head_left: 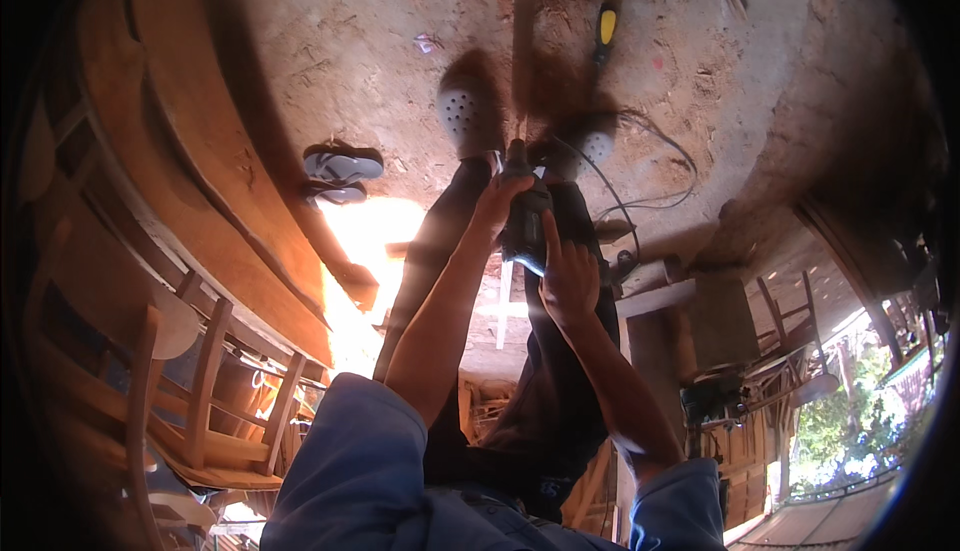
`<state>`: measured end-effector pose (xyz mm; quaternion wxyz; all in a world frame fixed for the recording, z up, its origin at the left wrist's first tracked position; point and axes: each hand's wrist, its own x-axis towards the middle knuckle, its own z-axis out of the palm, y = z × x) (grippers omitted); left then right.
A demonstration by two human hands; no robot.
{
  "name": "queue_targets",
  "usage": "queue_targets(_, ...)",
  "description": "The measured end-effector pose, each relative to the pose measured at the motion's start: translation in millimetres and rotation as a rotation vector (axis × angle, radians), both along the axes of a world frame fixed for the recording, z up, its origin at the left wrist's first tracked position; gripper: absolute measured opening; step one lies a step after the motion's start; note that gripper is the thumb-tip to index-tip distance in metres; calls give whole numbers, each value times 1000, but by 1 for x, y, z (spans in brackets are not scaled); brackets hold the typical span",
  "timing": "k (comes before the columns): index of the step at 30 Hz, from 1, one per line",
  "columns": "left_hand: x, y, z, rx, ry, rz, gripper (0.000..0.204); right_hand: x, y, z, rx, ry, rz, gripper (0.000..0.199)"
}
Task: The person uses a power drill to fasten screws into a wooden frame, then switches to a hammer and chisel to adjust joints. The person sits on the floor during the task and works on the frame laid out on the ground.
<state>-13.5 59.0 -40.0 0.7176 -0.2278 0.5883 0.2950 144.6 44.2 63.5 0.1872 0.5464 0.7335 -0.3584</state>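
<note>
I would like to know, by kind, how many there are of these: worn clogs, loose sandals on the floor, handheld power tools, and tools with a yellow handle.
Worn clogs: 2
Loose sandals: 2
Handheld power tool: 1
Yellow-handled tool: 1
Total: 6

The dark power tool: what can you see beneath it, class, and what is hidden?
Past the dark power tool show the dusty floor, dark trousers and, off its near end, a pale strip. Whatever lies directly beneath is covered by the tool and left hand.
</note>
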Motion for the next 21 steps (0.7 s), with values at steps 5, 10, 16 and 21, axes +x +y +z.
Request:
queue_targets(5, 4, -3, -13, -55, -44, -16, 36, 9, -5, -9, 72, -8, 57, 100)
queue_targets(10, 7, -5, -14, -16, 3, -8, 37, 8, 4, -2, 67, 1, 68, 86)
queue_targets(16, 2, -26, -6, -17, 44, -87, 41, 3, -11, 12, 54, -40, 98, 82)
queue_targets(21, 5, -51, -18, -7, 83, -81, 46, 7, -34, -6, 139, -43, 196, 83)
